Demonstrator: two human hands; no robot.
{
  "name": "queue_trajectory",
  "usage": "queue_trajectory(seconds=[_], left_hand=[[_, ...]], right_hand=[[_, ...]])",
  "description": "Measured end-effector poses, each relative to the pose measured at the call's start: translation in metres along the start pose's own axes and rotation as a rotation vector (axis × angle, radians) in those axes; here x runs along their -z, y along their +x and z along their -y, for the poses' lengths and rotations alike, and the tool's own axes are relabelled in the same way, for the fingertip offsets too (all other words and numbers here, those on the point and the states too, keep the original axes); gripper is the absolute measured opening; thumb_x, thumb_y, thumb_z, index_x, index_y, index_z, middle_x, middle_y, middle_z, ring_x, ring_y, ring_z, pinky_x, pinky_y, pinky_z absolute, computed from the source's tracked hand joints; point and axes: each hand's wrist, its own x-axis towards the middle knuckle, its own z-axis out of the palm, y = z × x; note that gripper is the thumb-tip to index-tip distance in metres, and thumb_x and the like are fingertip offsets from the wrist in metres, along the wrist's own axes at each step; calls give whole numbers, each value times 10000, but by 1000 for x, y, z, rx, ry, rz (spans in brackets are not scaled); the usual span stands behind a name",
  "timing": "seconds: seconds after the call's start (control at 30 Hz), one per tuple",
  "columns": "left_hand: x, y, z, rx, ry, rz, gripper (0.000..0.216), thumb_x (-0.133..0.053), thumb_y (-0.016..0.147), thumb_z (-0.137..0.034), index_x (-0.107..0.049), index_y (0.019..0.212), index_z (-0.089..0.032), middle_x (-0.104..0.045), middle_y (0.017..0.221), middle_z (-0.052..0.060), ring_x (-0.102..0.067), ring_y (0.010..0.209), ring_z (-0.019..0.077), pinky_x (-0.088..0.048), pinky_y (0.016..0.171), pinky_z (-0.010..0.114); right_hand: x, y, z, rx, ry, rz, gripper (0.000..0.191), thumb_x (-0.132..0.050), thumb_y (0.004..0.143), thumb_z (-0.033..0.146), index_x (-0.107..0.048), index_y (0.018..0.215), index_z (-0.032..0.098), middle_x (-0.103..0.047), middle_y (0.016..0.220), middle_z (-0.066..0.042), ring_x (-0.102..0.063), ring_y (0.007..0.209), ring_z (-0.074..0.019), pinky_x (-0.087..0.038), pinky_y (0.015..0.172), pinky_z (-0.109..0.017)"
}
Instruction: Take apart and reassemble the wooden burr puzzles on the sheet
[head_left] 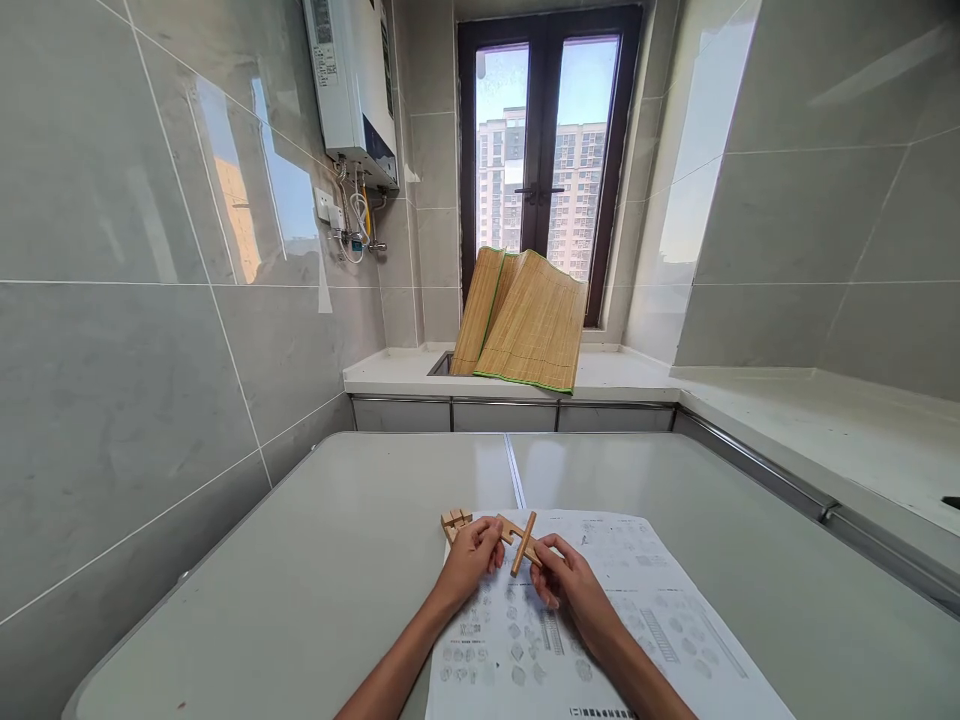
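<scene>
My left hand [474, 552] is closed, pinching a small notched wooden piece [507, 528] between thumb and fingers. My right hand [566, 575] grips another flat wooden piece [533, 551] by its end. A slim wooden stick [523, 546] stands crosswise over that piece, between the two hands. The held pieces are close together; whether they touch is too small to tell. Just behind my left hand lies a group of notched wooden blocks [455, 520], partly covered by the hand. Under both hands is a large printed sheet [600, 610] with rows of small drawings.
The sheet lies on a pale table [300, 600] with a seam down its middle. Beyond its far edge runs a white counter [622, 368], where a folded bamboo mat [534, 320] leans by the window [540, 150]. A water heater [351, 85] hangs on the left wall.
</scene>
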Motion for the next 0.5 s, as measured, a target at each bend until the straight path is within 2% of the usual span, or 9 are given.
queue_trajectory(seconds=[0.13,0.3,0.4,0.5], left_hand=[[3,3,1,82,-177,61,500,-603,867,-655,-629,832,-158,-564,580,-33,-462,487,97,-333,505,227],[5,2,1,124,-289,106,458,-667,849,-600,-646,823,-143,-565,580,-30,-454,497,86,-328,516,223],[6,2,0,113,-283,111,445,-672,852,-585,-636,774,-149,-563,569,-30,-454,500,90,-324,523,229],[7,1,-1,100,-265,112,456,-664,861,-585,-625,732,-150,-554,551,-28,-447,500,96,-311,523,236]], right_hand=[[0,-1,0,30,-5,27,398,-708,839,600,-613,924,223,-650,690,-1,-493,536,-117,-355,505,-249],[-1,-3,2,64,6,13,546,-766,805,563,-589,1240,286,-711,1054,-69,-629,937,-228,-486,716,-323],[-2,-4,4,44,35,92,577,-770,799,565,-595,1253,254,-724,1070,-104,-649,998,-278,-505,806,-401],[-2,-4,6,41,45,124,532,-781,801,541,-591,1192,234,-744,999,-97,-672,962,-276,-515,852,-432]])
